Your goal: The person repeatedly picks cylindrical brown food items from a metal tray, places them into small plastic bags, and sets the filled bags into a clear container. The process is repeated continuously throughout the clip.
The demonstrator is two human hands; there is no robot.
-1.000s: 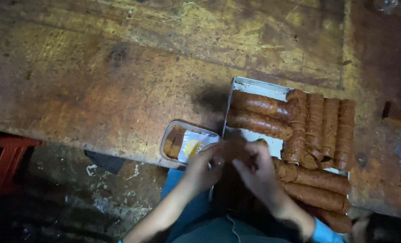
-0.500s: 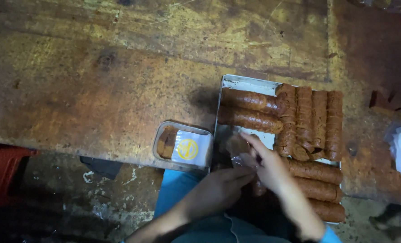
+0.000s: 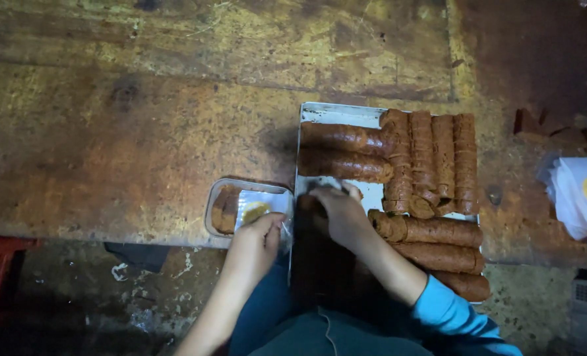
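1. Since the earlier frames, both hands have parted: they were joined over the near end of the tray, and now the left hand [image 3: 257, 238] has dropped toward the small container while the right hand [image 3: 341, 212] has reached onto the tray.
2. Right hand: lower centre of the frame, palm down on the metal tray [image 3: 333, 113], fingers curled over a dark brown roll [image 3: 308, 203] at the tray's left edge. The grip looks closed on it, though the fingers hide most of the roll.
3. Left hand: just left of the right one, its fingertips touch the near right corner of the clear plastic container [image 3: 247, 206]. Whether that grip pinches anything I cannot tell.
4. Inside the container lie brown pieces on the left and a white sheet with a yellow round mark on the right.
5. On the tray, the brown rolls [image 3: 346, 151] are long, ridged cylinders with a rough reddish-brown skin: two lie crosswise at the upper left, four stand lengthwise at the upper right, and three lie crosswise at the lower right.
6. Tray and container sit side by side at the near edge of the worn, stained desk [image 3: 142, 118].
7. At the right edge of the frame lies a stack of white sheets [image 3: 580, 201] with yellow marks.
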